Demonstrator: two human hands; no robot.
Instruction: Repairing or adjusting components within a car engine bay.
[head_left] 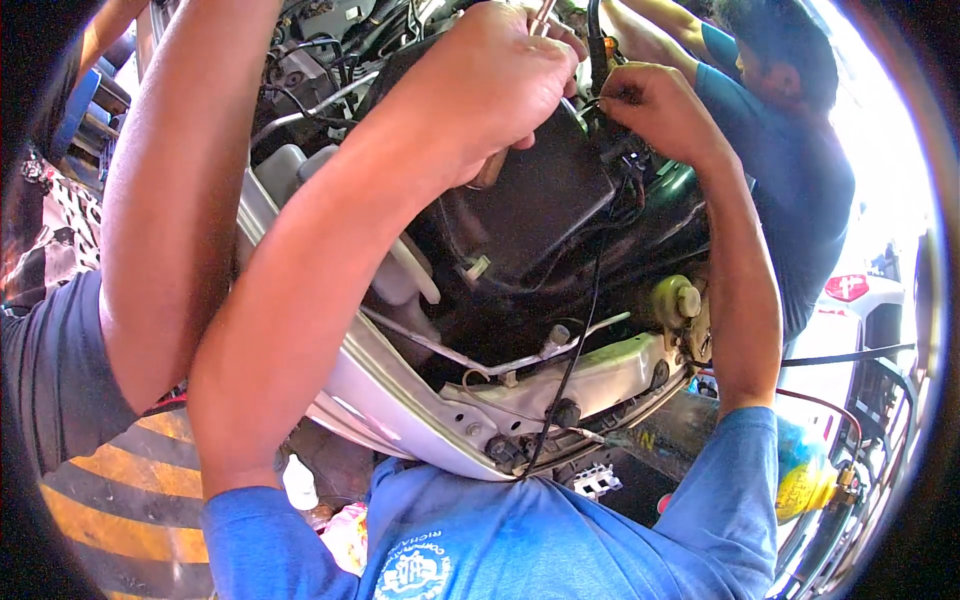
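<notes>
Over the engine bay, my left hand (pixel 510 85) is closed around a brown-handled tool (pixel 490 170) with a coppery metal shaft. Its shaft sticks out above my fist, and the handle end shows below; the rest is hidden. Just to the right, the fingers of my right hand (pixel 665 112) are pinched on what looks like a thin wire (pixel 592 103) beside a thick dark cable (pixel 596 40). Below both hands lies a black box-shaped part (pixel 530 205). A thin black cord (pixel 572 365) runs down from there across the front of the bay toward my shirt.
A co-worker in blue (pixel 785 170) leans in at the right; another person's bare arm (pixel 180 180) reaches in at the left. The car's pale front edge (pixel 400 400) lies against me. A light green cap (pixel 678 300), a white bottle (pixel 299 483) and a yellow-blue container (pixel 803 475) are nearby.
</notes>
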